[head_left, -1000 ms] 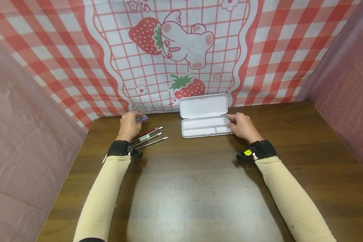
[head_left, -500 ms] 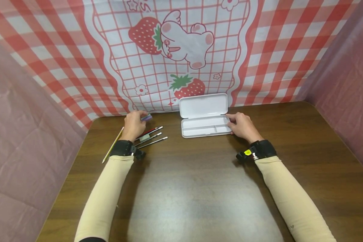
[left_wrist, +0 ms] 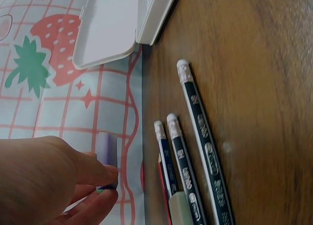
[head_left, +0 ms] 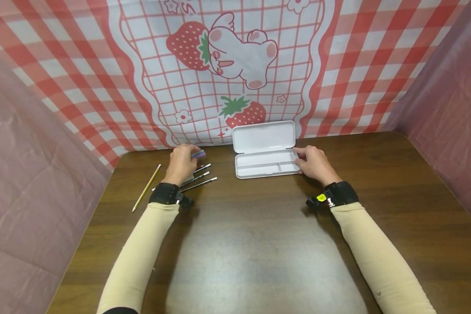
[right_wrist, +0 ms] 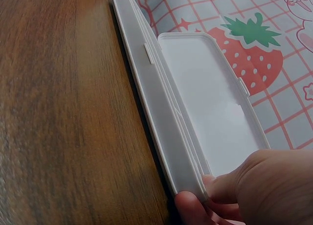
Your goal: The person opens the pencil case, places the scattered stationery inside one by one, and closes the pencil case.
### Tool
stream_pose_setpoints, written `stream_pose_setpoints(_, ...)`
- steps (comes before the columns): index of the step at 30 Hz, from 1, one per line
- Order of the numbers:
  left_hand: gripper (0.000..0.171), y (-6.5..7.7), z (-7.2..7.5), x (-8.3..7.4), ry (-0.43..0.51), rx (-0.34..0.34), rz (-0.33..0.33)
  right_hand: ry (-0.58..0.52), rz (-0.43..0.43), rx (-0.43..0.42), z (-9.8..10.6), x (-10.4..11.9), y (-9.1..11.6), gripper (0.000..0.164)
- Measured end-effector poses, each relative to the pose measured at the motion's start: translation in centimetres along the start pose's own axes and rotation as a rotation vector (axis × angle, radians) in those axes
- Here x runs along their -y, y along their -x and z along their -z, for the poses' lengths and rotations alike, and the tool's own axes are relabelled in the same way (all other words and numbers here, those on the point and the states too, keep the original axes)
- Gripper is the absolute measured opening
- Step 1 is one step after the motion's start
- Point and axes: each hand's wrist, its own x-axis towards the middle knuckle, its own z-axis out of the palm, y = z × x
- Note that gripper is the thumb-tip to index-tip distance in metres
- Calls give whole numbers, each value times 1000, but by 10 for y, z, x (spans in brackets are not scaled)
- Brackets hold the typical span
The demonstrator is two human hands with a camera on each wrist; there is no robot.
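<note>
My left hand (head_left: 182, 165) pinches a small purple stick-like piece (left_wrist: 107, 149) between thumb and fingers, with a bit of green showing at the fingertips. It is held over the back left of the table, left of the white pencil case (head_left: 264, 138). The case stands with its lid raised, and its divided tray shows nothing inside. At its right end, my right hand (head_left: 315, 165) grips the wall, thumb on the rim and fingers outside. Beside the left hand lie several dark pencils (left_wrist: 203, 132) with white erasers, a red pencil (left_wrist: 164, 188) and a pale green eraser (left_wrist: 180, 210), partly hidden.
A yellow pencil (head_left: 146, 187) lies alone near the left edge of the wooden table (head_left: 251, 244). Behind the case hangs a red-and-white checked cloth (head_left: 357, 65) with strawberry prints. Pink curtains (head_left: 35, 174) close off both sides.
My left hand has moved right with the purple piece, toward the pencil case, uncovering the yellow pencil and covering part of the other pencils. My right hand stays on the case.
</note>
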Motion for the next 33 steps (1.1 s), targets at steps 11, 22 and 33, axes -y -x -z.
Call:
stream_pose_setpoints(11,33,-1,-6,-14,0,16,-58,-1,5,-2,0,0,1,45)
stream_pose_setpoints(22,32,-4,-16,-24,8,61,-113,-4,-1,-7,0,-1,0,45)
stream_pose_setpoints(33,31,-4,-22,-36,5,107,-123,1,4,-12,0,0,1,45)
